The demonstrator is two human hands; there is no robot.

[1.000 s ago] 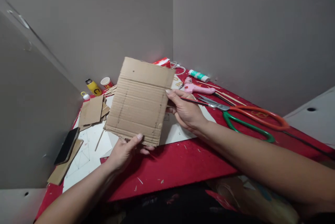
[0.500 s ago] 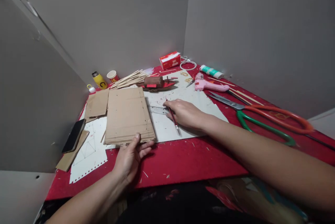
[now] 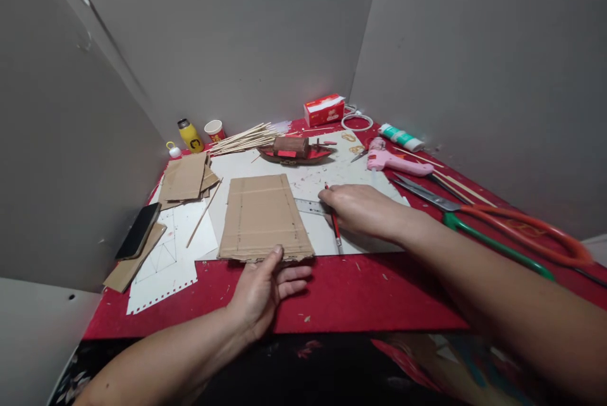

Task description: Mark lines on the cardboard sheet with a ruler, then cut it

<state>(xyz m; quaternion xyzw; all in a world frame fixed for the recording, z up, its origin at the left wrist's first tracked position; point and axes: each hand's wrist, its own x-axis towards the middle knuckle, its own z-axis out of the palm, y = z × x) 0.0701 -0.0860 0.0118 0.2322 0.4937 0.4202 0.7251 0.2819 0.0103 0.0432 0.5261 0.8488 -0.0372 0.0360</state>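
Note:
A sheet of brown cardboard [image 3: 260, 213] with pencilled lines and dots lies in front of me on the white paper. My left hand [image 3: 268, 282] grips its near edge, thumb on top and the other fingers partly below. To the right, my right hand [image 3: 358, 207] has a red pencil [image 3: 335, 226] between its fingers, the silver end toward me. A clear ruler [image 3: 308, 205] runs from the cardboard's right edge to my right hand; whether the fingers also hold it I cannot tell.
Cardboard pieces [image 3: 184, 179], a phone [image 3: 138, 231] and a thin stick [image 3: 203, 213] lie left. Behind are a model boat [image 3: 296, 150], wooden sticks [image 3: 246, 138], a yellow bottle [image 3: 190, 136] and a tissue pack [image 3: 325, 110]. A pink glue gun [image 3: 398, 160] and large scissors [image 3: 455, 203] lie right.
The view has shifted, and the cardboard sits lower and further right, apart from the stacked pieces, exposing the thin stick. The left hand keeps its grip; the right still holds the pencil.

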